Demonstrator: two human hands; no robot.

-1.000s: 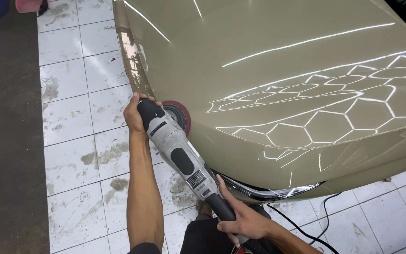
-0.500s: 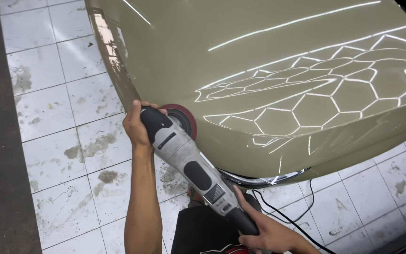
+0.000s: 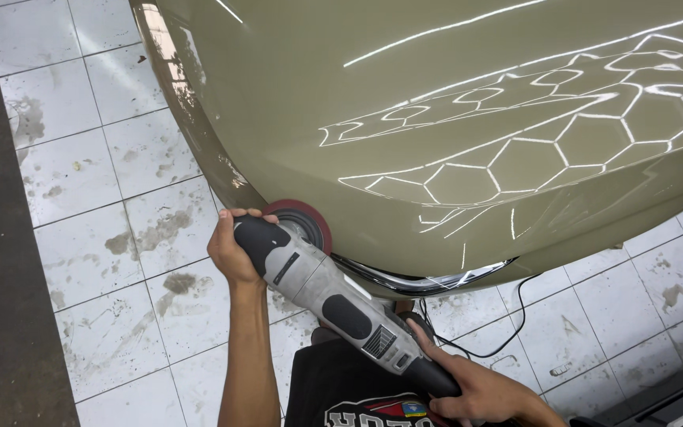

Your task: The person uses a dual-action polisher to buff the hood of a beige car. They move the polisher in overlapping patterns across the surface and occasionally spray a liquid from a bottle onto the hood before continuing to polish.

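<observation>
From the head view I see my left hand (image 3: 232,251) wrapped around the black front knob of the grey polisher (image 3: 333,300), whose red pad (image 3: 303,221) presses on the olive car body (image 3: 436,119); my right hand (image 3: 480,391) grips the rear handle, near, above the stained floor tiles (image 3: 104,237).

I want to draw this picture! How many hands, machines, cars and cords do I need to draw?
Hands: 2, left hand and right hand
Polishing machine: 1
Olive car: 1
Black cord: 1
Total: 5
</observation>
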